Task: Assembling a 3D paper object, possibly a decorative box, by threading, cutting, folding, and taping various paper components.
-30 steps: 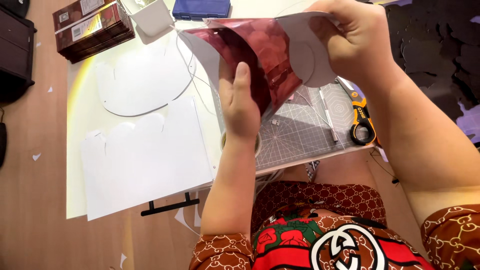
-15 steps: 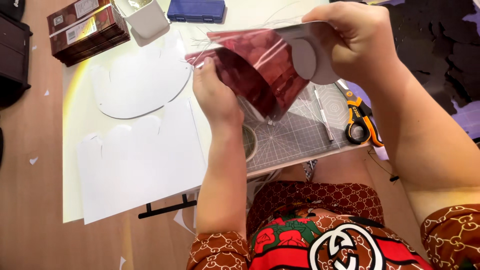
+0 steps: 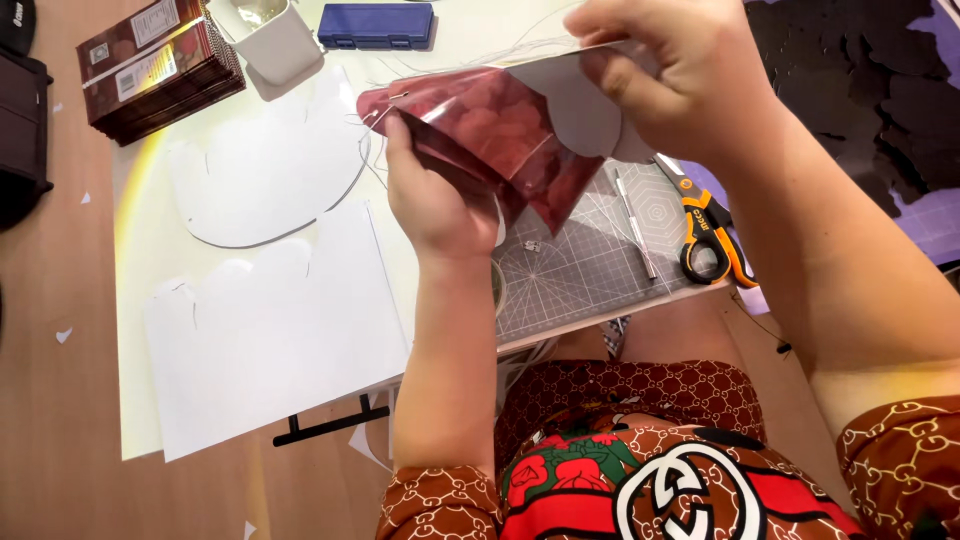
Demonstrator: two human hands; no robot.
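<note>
Both hands are clamped on a glossy dark-red curved paper piece (image 3: pixel 490 140) backed with white card, left hand (image 3: pixel 435 195) pinching its lower edge, right hand (image 3: pixel 665 70) its top, while white scalloped card cut-outs (image 3: pixel 270 330) lie finished on the table, the orange-handled scissors (image 3: pixel 710 225) set aside.

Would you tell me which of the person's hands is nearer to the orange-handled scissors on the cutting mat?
The right hand: it is just above and left of the scissors, holding the red sheet. The left hand grips the sheet's other end, farther left.

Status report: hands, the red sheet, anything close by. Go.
Left hand and right hand both grip red sheet, held above cutting mat. Scissors beside the mat, clear.
</note>
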